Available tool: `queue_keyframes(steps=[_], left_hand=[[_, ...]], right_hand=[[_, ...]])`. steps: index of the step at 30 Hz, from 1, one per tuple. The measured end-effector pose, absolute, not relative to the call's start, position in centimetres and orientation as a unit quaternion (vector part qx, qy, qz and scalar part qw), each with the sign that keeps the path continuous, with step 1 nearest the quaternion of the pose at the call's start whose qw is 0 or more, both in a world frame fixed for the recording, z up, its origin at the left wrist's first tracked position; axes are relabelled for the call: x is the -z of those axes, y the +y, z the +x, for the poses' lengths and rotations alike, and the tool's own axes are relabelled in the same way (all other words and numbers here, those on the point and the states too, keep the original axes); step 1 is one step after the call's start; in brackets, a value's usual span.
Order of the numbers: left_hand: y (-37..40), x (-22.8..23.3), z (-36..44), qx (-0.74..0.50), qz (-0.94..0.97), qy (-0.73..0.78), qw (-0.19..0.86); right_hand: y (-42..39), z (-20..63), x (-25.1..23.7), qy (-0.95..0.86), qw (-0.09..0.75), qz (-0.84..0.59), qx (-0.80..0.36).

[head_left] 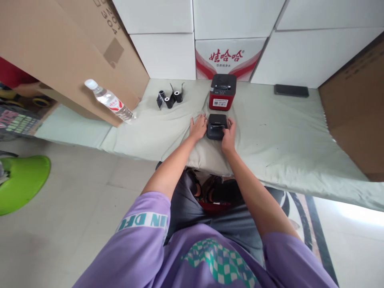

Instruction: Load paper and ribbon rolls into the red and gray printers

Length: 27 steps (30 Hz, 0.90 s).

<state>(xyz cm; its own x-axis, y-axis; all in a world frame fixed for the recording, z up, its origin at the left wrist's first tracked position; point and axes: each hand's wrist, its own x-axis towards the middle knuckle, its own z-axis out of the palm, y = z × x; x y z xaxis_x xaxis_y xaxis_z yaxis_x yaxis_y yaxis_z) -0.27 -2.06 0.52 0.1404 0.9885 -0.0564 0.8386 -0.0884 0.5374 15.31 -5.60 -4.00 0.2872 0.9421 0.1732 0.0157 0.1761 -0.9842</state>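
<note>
A small black label printer (216,133) rests on the cloth-covered table in front of me. At its left edge lies my left hand (198,127), open, with its fingers spread on the cloth. My right hand (228,136) grips the printer's right side, thumb toward its front and fingers along the edge. Just behind it stands a larger red and black receipt printer (222,93) with a white label on its front. Off to the left sit several small black rolls (169,102) with white cores and loose strips.
A water bottle (111,101) leans against a cardboard box (87,52) on the left. White boxes (163,56) are stacked along the back. A flat black object (291,91) lies at the back right, near another cardboard box (357,100). A green seat (27,180) stands on the floor.
</note>
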Motion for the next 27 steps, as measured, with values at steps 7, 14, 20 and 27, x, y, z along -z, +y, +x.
queue_keyframes(steps=[7,14,20,27], left_hand=[[-2.5,-0.8,-0.4,-0.231,0.691,0.645,0.231],[-2.7,-0.8,-0.4,-0.274,0.670,0.648,0.236],[-2.4,-0.6,-0.4,-0.261,0.674,0.655,0.221],[-2.1,-0.3,-0.5,-0.255,0.683,0.652,0.209]], right_hand=[[-5.9,15.0,3.6,-0.472,0.612,-0.596,-0.219],[-6.7,15.0,3.3,-0.479,0.615,-0.595,-0.193],[-6.2,15.0,3.7,-0.518,0.586,-0.593,-0.190],[-5.0,15.3,4.5,-0.596,0.480,-0.612,-0.198]])
